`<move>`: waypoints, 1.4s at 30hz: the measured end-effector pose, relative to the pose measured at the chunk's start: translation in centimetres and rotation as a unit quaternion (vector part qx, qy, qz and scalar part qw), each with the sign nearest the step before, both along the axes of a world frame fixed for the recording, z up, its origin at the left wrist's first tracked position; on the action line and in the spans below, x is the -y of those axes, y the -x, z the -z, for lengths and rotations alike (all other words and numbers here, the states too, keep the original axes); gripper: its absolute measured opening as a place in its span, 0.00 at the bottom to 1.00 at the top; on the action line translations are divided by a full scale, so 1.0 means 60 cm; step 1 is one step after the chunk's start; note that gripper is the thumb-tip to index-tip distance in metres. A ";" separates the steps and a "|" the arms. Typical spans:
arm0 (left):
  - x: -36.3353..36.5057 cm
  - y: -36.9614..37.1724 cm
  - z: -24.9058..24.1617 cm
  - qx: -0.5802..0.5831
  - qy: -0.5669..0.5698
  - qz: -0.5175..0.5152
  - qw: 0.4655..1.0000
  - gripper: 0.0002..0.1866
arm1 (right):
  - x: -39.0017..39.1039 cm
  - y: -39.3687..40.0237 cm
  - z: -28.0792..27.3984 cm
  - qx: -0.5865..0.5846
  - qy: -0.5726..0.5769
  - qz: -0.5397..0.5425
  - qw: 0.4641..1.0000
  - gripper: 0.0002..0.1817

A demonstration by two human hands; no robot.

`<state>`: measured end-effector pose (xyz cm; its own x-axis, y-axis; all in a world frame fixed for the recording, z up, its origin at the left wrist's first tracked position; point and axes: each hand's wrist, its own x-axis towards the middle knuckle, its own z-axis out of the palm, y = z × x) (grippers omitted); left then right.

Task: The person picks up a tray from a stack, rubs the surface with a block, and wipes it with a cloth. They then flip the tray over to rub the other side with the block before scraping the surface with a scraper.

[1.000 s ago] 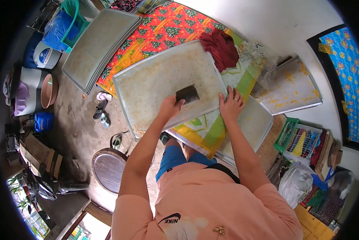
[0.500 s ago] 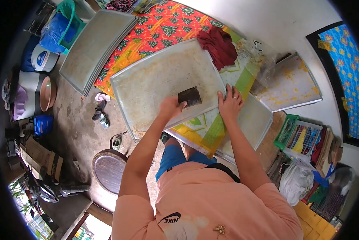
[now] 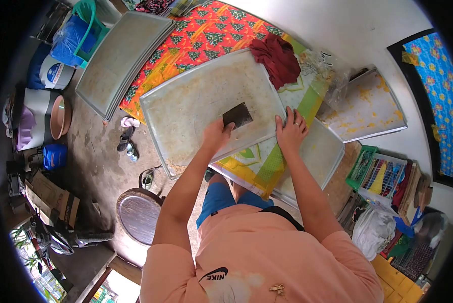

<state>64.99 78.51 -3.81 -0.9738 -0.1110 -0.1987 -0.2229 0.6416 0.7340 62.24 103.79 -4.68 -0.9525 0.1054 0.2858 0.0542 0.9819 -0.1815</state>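
A large metal baking tray (image 3: 186, 108) with a raised rim and brownish stains lies on the covered table in front of me. My left hand (image 3: 217, 135) pinches the near corner of a flat, dark rectangular scraper (image 3: 237, 115), which rests on the tray's surface right of its middle. At the tray's right rim, my right hand (image 3: 292, 132) lies with fingers stretched out, its thumb by the edge. A dark red cloth (image 3: 275, 58) is bunched at the tray's far right corner.
Several stacked trays (image 3: 123, 60) stand on the left. Another tray (image 3: 314, 156) is beneath my right forearm, and a yellow-stained tray (image 3: 367, 106) leans by the wall. A round stool (image 3: 139, 216) stands at lower left. Baskets (image 3: 383, 171) sit at right.
The scraper has shifted slightly left and turned anticlockwise on the tray with my left hand. My right hand stays at the rim.
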 end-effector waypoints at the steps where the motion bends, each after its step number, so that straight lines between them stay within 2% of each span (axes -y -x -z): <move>1: 0.001 0.002 -0.001 0.022 0.018 0.028 0.999 0.15 | 0.000 0.000 -0.001 0.002 0.001 0.000 1.000 0.28; 3: 0.004 0.003 -0.008 0.069 0.053 0.082 0.993 0.15 | -0.002 -0.002 0.000 0.004 0.000 0.001 1.000 0.28; 6: -0.004 0.003 -0.026 0.060 -0.023 0.000 0.998 0.17 | -0.001 -0.001 0.001 0.003 -0.003 -0.001 1.000 0.28; 9: 0.000 0.004 -0.023 0.074 0.077 0.107 0.988 0.17 | -0.001 -0.002 -0.001 -0.001 -0.009 0.000 1.000 0.28; 12: -0.010 0.008 -0.045 0.070 0.020 -0.009 0.997 0.18 | 0.001 -0.001 -0.003 -0.013 -0.010 -0.003 1.000 0.28; 15: -0.006 0.018 -0.032 0.104 0.069 0.103 0.987 0.18 | 0.001 -0.004 -0.004 -0.018 -0.006 -0.005 1.000 0.28; 18: -0.012 0.016 -0.025 0.038 0.013 0.009 0.999 0.19 | 0.003 0.000 -0.002 -0.020 -0.011 -0.004 1.000 0.28; 21: -0.007 0.027 -0.033 0.099 0.089 0.145 0.980 0.18 | 0.001 -0.002 -0.005 -0.011 -0.012 0.000 1.000 0.28; 24: -0.018 0.019 -0.017 0.045 0.021 0.017 0.999 0.18 | 0.001 -0.001 -0.003 -0.009 -0.012 0.001 1.000 0.28; 27: -0.017 0.026 -0.038 0.080 0.059 0.085 0.991 0.17 | -0.001 -0.001 0.000 -0.007 -0.008 0.005 1.000 0.28; 30: -0.023 0.020 -0.018 0.025 0.033 0.059 0.997 0.18 | 0.000 -0.001 0.000 -0.009 -0.011 0.002 1.000 0.28; 33: -0.024 0.029 -0.008 0.069 0.096 0.096 0.988 0.18 | -0.001 0.000 0.001 -0.014 -0.017 0.005 1.000 0.28; 36: -0.035 0.019 -0.009 0.032 0.021 0.028 0.999 0.20 | 0.000 0.000 -0.001 -0.013 -0.015 0.003 1.000 0.27; 39: -0.030 0.039 -0.022 0.120 0.088 0.070 0.986 0.19 | 0.000 0.000 -0.002 -0.012 -0.012 0.005 1.000 0.27; 42: -0.034 0.035 -0.043 0.097 0.021 0.058 0.993 0.20 | 0.001 -0.001 -0.003 -0.010 -0.010 0.000 1.000 0.27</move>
